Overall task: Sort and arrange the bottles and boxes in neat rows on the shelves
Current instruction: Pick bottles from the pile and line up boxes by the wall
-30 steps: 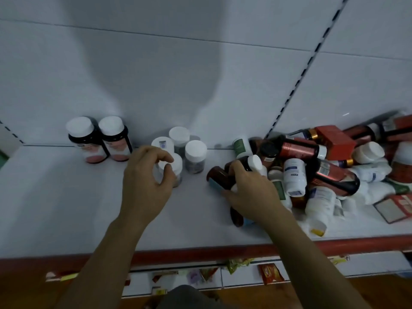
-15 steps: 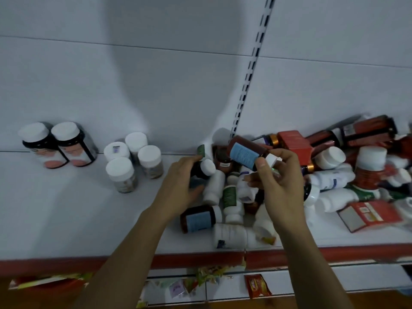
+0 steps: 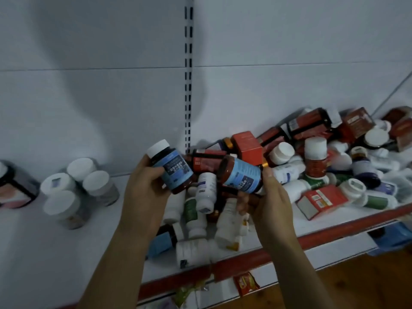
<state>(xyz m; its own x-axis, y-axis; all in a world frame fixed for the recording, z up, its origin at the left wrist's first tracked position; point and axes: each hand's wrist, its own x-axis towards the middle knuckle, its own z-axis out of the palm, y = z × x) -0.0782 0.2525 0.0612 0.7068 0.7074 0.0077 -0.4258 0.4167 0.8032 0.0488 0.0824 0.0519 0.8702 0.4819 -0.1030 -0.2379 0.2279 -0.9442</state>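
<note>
My left hand [image 3: 145, 192] grips a dark bottle with a blue label and white cap [image 3: 172, 167], held nearly upright above the shelf [image 3: 55, 259]. Just right of it, my right hand [image 3: 270, 201] holds a second blue-label bottle [image 3: 242, 175] tilted on its side, base towards me. Under and behind both hands lies a jumbled pile of white bottles [image 3: 206, 192], dark red-label bottles and red boxes [image 3: 246, 146]. Another blue-label bottle [image 3: 163, 239] lies on the shelf, partly hidden by my left forearm.
Several grey jars with white lids [image 3: 78, 186] stand grouped at the left, beside a dark jar [image 3: 13, 188] at the frame edge. A red box [image 3: 321, 200] lies flat near the shelf's red front edge [image 3: 312, 239]. A slotted upright [image 3: 188, 74] runs up the white back wall.
My left hand has lifted a blue-label bottle out of the pile. The right hand has lowered and tilted its bottle. The view has shifted to the right.
</note>
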